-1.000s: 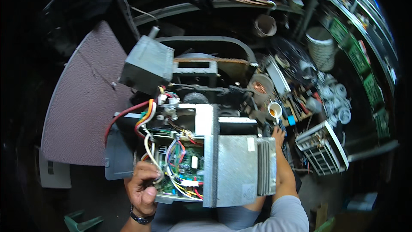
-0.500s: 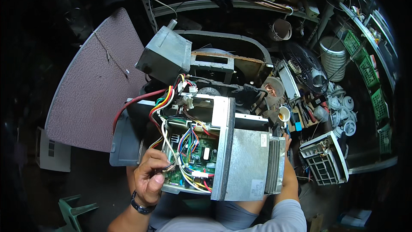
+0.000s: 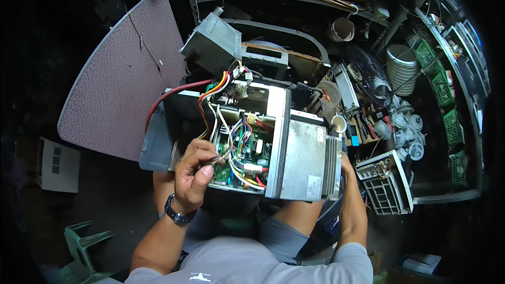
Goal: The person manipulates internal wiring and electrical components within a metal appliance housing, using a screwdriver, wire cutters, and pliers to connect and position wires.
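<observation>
A metal electronics box [image 3: 304, 158] with a finned right end is tilted in front of me above my lap. In its open left half lies a green circuit board [image 3: 252, 150], crossed by many coloured wires. My left hand [image 3: 193, 172], wearing a dark wristwatch, pinches a few thin dark wires [image 3: 225, 155] between thumb and fingers at the board's left edge. At the box's right end, my right hand [image 3: 345, 165] rests against the finned side [image 3: 332, 167]; its fingers are hidden behind it. Thicker red, yellow and white wires [image 3: 213, 92] loop over the box's upper left corner.
Behind the box stand a grey metal case [image 3: 215, 39] and a rusty-edged housing [image 3: 284, 50]. A speckled panel [image 3: 123, 79] leans at the left, with a green plastic stool [image 3: 84, 250] below. Tools [image 3: 365, 126], a white cup [image 3: 339, 124] and a grille frame [image 3: 386, 184] lie right.
The view has shifted, so the box and board sit higher in it. My left hand keeps its pinch on the wires. My right hand's fingers have slipped out of sight behind the finned end.
</observation>
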Action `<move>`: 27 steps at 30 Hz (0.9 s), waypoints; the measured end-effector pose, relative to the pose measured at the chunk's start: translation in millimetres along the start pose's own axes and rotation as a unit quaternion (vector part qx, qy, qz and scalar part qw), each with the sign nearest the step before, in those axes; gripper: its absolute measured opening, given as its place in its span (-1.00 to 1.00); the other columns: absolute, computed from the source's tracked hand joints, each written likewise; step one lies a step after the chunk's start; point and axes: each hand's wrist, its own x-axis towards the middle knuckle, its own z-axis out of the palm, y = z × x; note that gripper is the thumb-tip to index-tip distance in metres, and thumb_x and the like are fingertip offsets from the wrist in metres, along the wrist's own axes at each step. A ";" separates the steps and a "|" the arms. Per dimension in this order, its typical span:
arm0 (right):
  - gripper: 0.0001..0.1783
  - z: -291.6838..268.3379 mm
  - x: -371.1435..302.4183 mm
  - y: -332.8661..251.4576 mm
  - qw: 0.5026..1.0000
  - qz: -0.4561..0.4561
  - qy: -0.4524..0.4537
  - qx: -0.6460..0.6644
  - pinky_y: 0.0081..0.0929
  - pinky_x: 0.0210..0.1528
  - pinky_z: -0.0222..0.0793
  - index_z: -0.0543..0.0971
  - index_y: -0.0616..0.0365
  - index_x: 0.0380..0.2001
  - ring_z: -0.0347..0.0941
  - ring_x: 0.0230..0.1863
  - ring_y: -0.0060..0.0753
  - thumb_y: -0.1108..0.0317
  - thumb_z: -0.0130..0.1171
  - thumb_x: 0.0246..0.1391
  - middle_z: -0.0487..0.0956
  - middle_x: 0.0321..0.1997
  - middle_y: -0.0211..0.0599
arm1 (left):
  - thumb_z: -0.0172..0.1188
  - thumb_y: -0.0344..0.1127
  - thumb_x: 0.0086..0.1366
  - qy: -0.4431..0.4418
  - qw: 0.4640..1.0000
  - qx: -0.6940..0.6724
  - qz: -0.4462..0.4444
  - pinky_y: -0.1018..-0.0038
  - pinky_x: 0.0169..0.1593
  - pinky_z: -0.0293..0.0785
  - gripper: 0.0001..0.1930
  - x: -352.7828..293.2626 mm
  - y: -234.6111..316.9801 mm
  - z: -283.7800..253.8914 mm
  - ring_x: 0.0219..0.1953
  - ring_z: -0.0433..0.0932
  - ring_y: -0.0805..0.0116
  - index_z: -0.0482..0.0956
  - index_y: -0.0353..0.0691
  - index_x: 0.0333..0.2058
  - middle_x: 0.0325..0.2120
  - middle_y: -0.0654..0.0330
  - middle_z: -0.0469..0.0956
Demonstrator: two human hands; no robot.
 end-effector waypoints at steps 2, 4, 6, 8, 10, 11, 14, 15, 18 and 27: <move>-0.64 12.5 -66.7 -42.7 0.982 0.011 -0.043 0.185 -0.35 -0.18 0.48 0.57 0.17 0.07 0.64 -0.18 -0.28 0.37 0.03 0.24 0.64 -0.23 -0.24 | 0.21 -0.20 0.35 0.006 1.000 -0.005 0.011 0.44 0.01 0.39 -0.72 -2.2 -1.1 -1.7 -0.10 0.46 0.34 0.67 -0.33 -0.18 -0.14 0.06 0.49; -0.59 8.5 -136.5 -63.6 0.965 -0.077 -0.039 0.248 -0.33 -0.09 0.54 0.49 0.15 0.14 0.65 -0.16 -0.31 0.43 0.05 0.22 0.61 -0.08 -0.20 | 0.24 -0.20 0.35 0.018 0.999 -0.009 -0.038 0.48 -0.05 0.38 -0.75 -6.2 2.0 -6.6 -0.13 0.45 0.38 0.68 -0.29 -0.20 -0.16 0.11 0.47; -0.53 6.2 -211.7 -99.1 0.948 -0.138 0.006 0.287 -0.24 0.09 0.59 0.43 0.21 0.17 0.65 -0.06 -0.28 0.51 0.10 0.15 0.54 0.02 -0.16 | 0.28 -0.26 0.35 0.000 1.000 0.021 -0.013 0.48 -0.11 0.37 -0.80 1.8 4.6 -13.4 -0.18 0.44 0.41 0.68 -0.29 -0.20 -0.21 0.15 0.46; -0.50 -20.9 -267.6 -135.8 0.966 -0.172 0.092 0.168 -0.31 0.04 0.55 0.44 0.18 0.18 0.61 -0.11 -0.32 0.55 0.09 0.13 0.49 -0.07 -0.28 | 0.29 -0.37 0.34 -0.056 0.996 0.068 0.006 0.47 -0.15 0.39 -0.85 12.3 13.7 -15.5 -0.22 0.45 0.41 0.67 -0.32 -0.19 -0.24 0.17 0.48; -0.46 -29.9 -316.1 -196.6 0.968 -0.187 0.167 0.014 -0.33 -0.04 0.49 0.44 0.21 0.16 0.55 -0.18 -0.23 0.61 0.10 0.04 0.42 -0.13 -0.26 | 0.24 -0.40 0.45 -0.089 0.994 0.066 -0.012 0.56 -0.11 0.36 -0.88 19.9 15.1 -19.0 -0.21 0.43 0.53 0.64 -0.33 -0.15 -0.21 0.24 0.48; -0.46 -39.1 -329.2 -212.5 0.902 -0.337 0.217 -0.162 -0.31 -0.05 0.46 0.45 0.23 0.13 0.52 -0.18 -0.12 0.64 0.09 -0.01 0.42 -0.11 -0.20 | 0.23 -0.40 0.47 -0.092 0.994 0.058 -0.018 0.56 -0.10 0.37 -0.88 21.6 17.8 -18.4 -0.21 0.44 0.55 0.64 -0.32 -0.14 -0.21 0.26 0.48; -0.49 -24.0 -393.3 -316.9 0.820 -0.409 0.135 -0.377 -0.24 0.01 0.44 0.50 0.28 0.01 0.46 -0.05 0.14 0.67 0.08 -0.13 0.42 -0.03 -0.04 | 0.21 -0.39 0.51 -0.076 0.995 0.054 -0.029 0.56 -0.09 0.39 -0.88 17.4 27.2 -19.4 -0.21 0.43 0.57 0.62 -0.32 -0.12 -0.22 0.30 0.48; -0.51 3.9 -414.0 -349.2 0.855 -0.357 0.113 -0.359 -0.19 0.10 0.42 0.56 0.23 -0.06 0.46 0.05 0.17 0.69 0.14 -0.17 0.46 0.05 -0.01 | 0.20 -0.38 0.53 -0.055 0.996 0.060 -0.038 0.57 -0.09 0.39 -0.88 12.2 29.4 -22.0 -0.21 0.43 0.58 0.62 -0.32 -0.12 -0.23 0.32 0.48; -0.53 50.6 -438.3 -384.4 0.720 -0.462 0.098 -0.509 -0.06 0.21 0.35 0.66 0.07 -0.01 0.50 0.14 0.05 0.57 0.29 -0.08 0.52 0.19 -0.05 | 0.19 -0.37 0.54 -0.026 0.998 0.045 -0.037 0.60 -0.10 0.38 -0.87 9.7 25.2 -15.2 -0.23 0.41 0.60 0.61 -0.32 -0.11 -0.26 0.35 0.47; -0.54 128.5 -432.7 -402.9 0.652 -0.477 0.035 -0.588 0.03 0.24 0.23 0.60 0.26 0.09 0.41 0.18 0.14 0.44 0.16 0.07 0.44 0.18 0.21 | 0.19 -0.39 0.55 0.008 0.996 -0.041 -0.084 0.53 -0.01 0.44 -0.87 2.9 6.8 -12.5 -0.17 0.48 0.51 0.60 -0.33 -0.08 -0.23 0.30 0.54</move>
